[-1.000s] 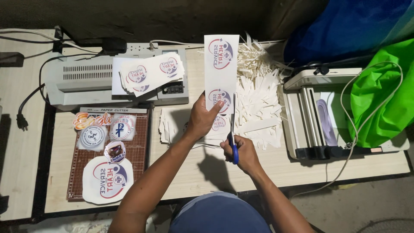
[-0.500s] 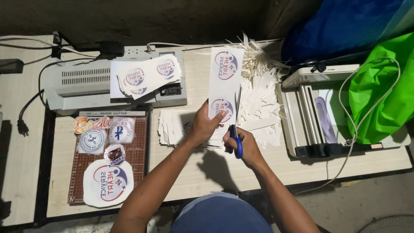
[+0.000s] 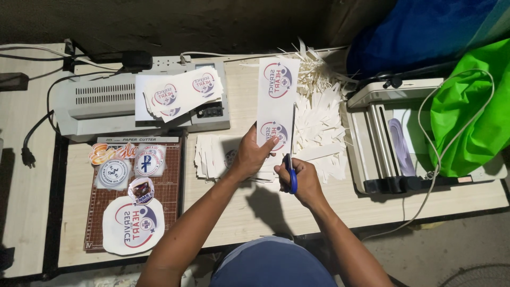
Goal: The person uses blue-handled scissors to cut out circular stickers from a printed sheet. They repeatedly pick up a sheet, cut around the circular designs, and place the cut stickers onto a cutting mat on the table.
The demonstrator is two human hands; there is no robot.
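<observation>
Left hand [image 3: 249, 154] – fingers pinching the printed strip [image 3: 276, 101], upright over the table [image 3: 255, 212] | right hand [image 3: 300, 178] – fingers curled through the blue scissors [image 3: 291, 159] | change: blades now run farther up the strip's right edge than before – the trim looks well advanced.

Grey laminator machine [image 3: 106, 103] sits far left on my pale wooden bench [image 3: 255, 204], brown gridded cutting mat [image 3: 172, 186] just in front, white paper-scrap pile [image 3: 319, 117] to the right w/ white roller machine [image 3: 380, 138] beyond.

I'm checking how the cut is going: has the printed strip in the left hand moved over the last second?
Cannot tell. The printed strip keeps its place against the pile of paper trimmings and the laminator; the small shift matches camera movement.
</observation>
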